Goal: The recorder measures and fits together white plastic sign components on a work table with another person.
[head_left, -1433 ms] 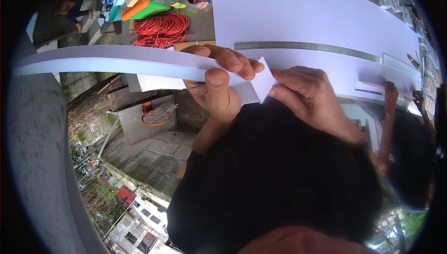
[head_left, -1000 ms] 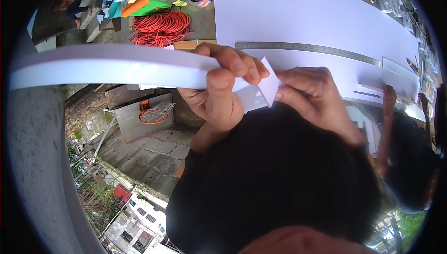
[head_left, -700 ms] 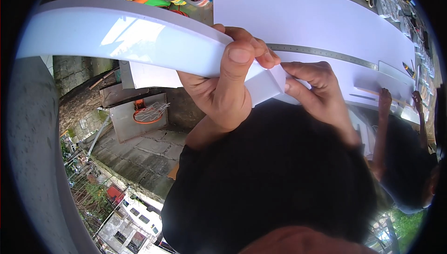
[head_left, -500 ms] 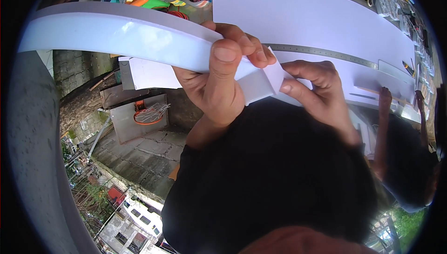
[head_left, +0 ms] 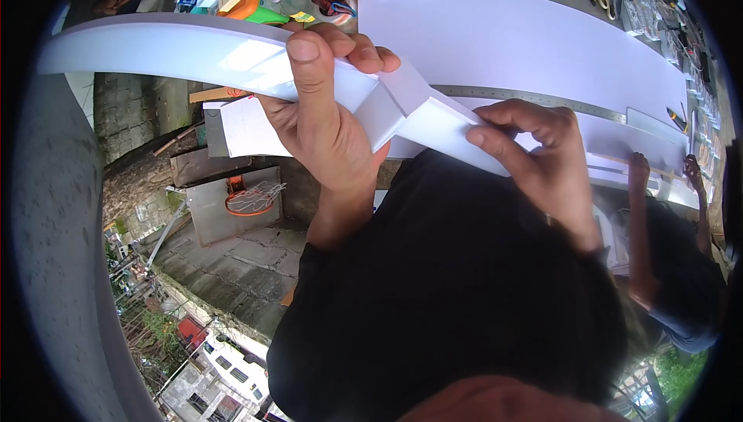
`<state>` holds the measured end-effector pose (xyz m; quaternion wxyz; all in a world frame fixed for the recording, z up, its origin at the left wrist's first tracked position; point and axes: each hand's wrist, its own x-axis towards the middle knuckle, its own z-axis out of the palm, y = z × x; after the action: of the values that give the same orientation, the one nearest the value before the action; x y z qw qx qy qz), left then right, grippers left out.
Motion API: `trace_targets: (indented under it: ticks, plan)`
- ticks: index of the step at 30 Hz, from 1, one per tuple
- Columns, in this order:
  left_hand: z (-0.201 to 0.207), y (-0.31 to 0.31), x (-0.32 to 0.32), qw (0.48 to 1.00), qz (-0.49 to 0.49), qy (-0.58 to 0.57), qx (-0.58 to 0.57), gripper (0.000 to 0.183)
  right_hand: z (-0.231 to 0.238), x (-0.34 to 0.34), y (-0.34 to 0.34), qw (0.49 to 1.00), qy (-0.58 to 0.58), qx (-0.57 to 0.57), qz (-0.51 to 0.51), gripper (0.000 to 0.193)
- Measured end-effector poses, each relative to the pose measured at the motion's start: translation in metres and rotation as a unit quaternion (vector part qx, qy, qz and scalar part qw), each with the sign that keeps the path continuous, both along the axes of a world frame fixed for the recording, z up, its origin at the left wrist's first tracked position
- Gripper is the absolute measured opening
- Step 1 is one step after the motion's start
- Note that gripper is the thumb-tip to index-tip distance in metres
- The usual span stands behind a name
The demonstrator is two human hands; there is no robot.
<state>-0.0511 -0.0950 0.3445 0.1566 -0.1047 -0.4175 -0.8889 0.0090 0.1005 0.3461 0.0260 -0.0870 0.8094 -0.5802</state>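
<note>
Clamping white strip (head_left: 201,56) in left hand (head_left: 329,124), pinching angled section (head_left: 449,134) in right hand (head_left: 543,151). Support both sides of bend (head_left: 404,90) evenly; avoid twisting.

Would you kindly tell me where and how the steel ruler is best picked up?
I'd suggest pinching the steel ruler across its long edges, around its exposed middle, from above and the far side. It lies flat on the white sheet, long and narrow, and the white strip seems to hide its left end, so that side looks freer.
</note>
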Motion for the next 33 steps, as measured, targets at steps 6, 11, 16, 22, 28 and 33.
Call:
trace_targets:
  ticks: [6, 11, 16, 22, 28, 33]
  plan:
    - [0.006, 0.004, -0.001, 1.000, -0.009, -0.006, -0.028, 0.012, -0.027, -0.010, 0.016, 0.959, -0.178, -0.207, 0.073, 0.021]
    - [0.004, 0.001, -0.003, 0.998, 0.010, 0.040, -0.055, 0.013, -0.034, 0.002, 0.005, 0.976, -0.106, -0.187, 0.037, 0.028]
    - [0.007, -0.003, -0.003, 0.998, -0.014, 0.057, -0.031, 0.015, -0.034, 0.000, 0.006, 0.964, -0.142, -0.220, 0.039, 0.026]
    - [0.016, -0.026, -0.003, 0.992, -0.077, 0.096, -0.028, 0.030, -0.021, 0.007, 0.010, 0.986, -0.070, -0.150, 0.029, 0.024]
    - [0.024, -0.033, -0.007, 0.984, -0.122, 0.128, 0.003, 0.032, -0.027, 0.011, 0.003, 0.984, -0.002, -0.179, 0.011, 0.028]
    - [0.015, -0.041, -0.015, 0.976, -0.149, 0.150, 0.059, 0.041, -0.037, 0.014, 0.003, 0.974, -0.025, -0.224, 0.030, 0.027]
